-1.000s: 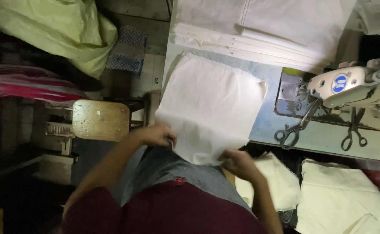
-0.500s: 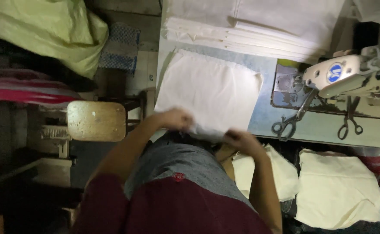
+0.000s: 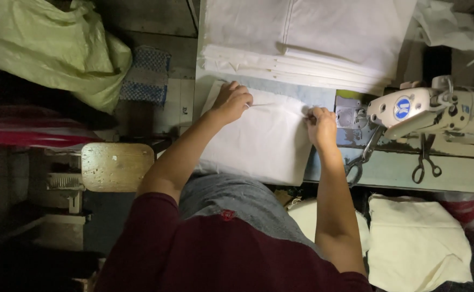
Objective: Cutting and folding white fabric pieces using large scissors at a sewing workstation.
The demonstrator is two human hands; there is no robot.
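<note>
Pinching the white cloth at its far edge, left hand and right hand both clamped on it; right sits nearer the sewing machine.

Your view is lit unevenly: light falls brightest on the white cloth and the stacked fabric on the table, near glare at the top. The left third and bottom corners sink into deep shadow, detail lost there. Your left hand and right hand cast soft shadows. Focus is fair; the sewing machine is slightly soft.
</note>
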